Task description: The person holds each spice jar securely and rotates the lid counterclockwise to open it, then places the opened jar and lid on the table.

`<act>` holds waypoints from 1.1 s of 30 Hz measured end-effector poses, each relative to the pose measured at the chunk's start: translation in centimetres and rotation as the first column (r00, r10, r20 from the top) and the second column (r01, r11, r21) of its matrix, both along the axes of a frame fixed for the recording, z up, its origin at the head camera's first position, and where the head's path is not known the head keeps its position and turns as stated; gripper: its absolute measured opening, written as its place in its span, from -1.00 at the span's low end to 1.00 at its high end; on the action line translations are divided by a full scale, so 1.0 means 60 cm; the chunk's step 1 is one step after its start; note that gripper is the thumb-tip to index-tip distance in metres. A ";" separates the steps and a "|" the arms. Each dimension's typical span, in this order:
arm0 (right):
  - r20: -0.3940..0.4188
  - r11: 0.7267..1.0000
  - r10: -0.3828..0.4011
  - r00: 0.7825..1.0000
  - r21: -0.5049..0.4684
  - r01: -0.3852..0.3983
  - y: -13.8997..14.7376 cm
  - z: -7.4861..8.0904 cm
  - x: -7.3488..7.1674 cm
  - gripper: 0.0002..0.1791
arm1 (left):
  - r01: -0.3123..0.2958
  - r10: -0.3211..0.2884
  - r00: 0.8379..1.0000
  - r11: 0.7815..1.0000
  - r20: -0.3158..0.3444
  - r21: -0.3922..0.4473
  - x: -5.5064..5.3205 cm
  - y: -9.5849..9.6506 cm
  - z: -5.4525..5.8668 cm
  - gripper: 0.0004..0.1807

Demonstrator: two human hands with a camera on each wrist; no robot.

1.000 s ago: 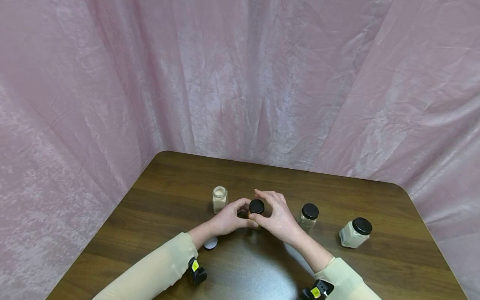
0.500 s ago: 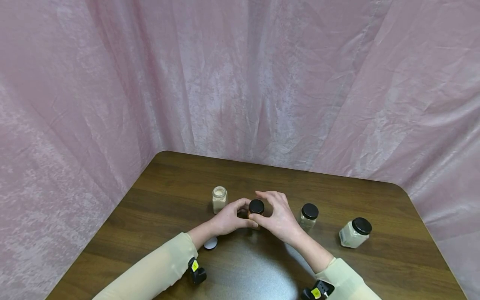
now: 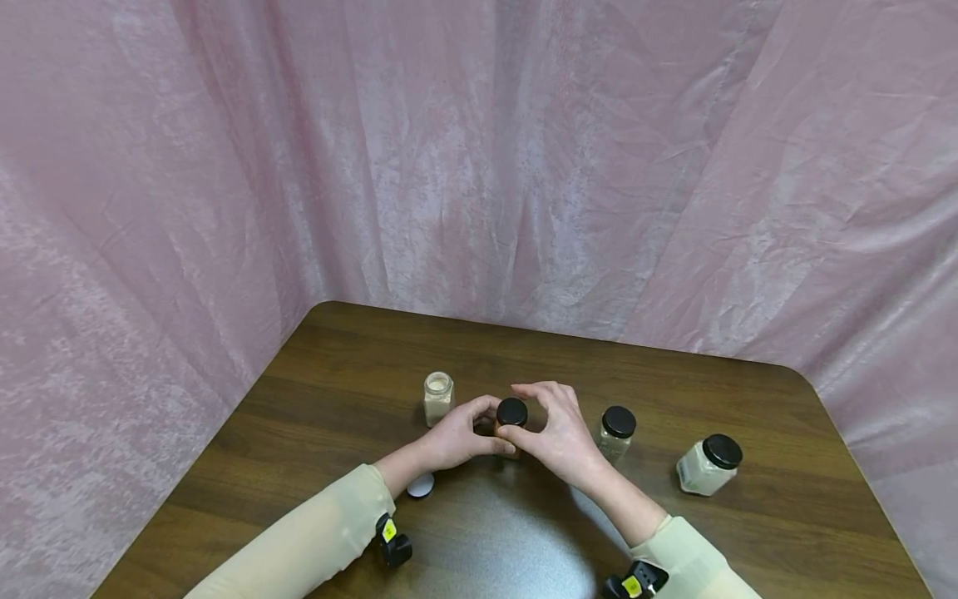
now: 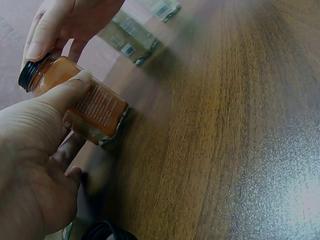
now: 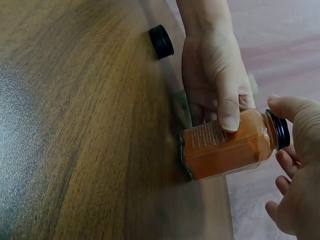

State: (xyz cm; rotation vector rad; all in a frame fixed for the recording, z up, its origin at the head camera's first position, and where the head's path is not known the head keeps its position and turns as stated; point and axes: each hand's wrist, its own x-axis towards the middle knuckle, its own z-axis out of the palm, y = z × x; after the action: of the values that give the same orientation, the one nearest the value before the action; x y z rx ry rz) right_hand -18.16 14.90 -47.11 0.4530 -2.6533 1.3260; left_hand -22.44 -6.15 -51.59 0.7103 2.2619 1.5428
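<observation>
Orange in colour, the jar has clear, hard walls that look like glass, so I judge it stiff, rather slippery, moderately heavy for its size, and breakable if it falls. Best hold would be low around the flat sides, where corners stop it turning in the palm, while the ribless-looking black lid needs a firm pinch at its rim. The jar is between the two hands, looking upright; its base is at the table or just above, I cannot tell which. Left hand grasps its body, thumb pressed on the printed side. Right hand is curled around the lid, thumb against the rim; whether every fingertip touches, I cannot tell. Just beyond the left hand stands an open jar, and a loose lid lies near the left wrist. To the right of the right hand are a capped jar and, farther, another one.
</observation>
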 end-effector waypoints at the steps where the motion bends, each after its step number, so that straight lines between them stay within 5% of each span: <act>1: -0.001 1.000 -0.002 1.000 -0.001 0.002 0.000 0.000 0.000 -0.31 | 0.000 0.000 1.000 1.000 0.001 0.000 0.000 0.000 -0.001 -0.55; 12: -0.001 1.000 -0.028 1.000 0.008 0.028 -0.001 -0.002 -0.002 -0.34 | 0.000 0.000 1.000 1.000 0.005 0.026 0.006 0.001 0.010 -0.56; 33: 0.020 0.998 -0.056 0.998 0.028 0.055 -0.005 -0.005 -0.003 -0.46 | 0.003 -0.003 1.000 1.000 -0.011 0.017 -0.004 0.001 -0.008 -0.55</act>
State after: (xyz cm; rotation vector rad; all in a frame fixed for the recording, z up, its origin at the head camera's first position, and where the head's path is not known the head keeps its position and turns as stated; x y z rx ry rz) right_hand -18.36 14.59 -47.41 0.3679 -2.6832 1.2878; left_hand -22.68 -6.07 -52.08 0.7288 2.2573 1.5619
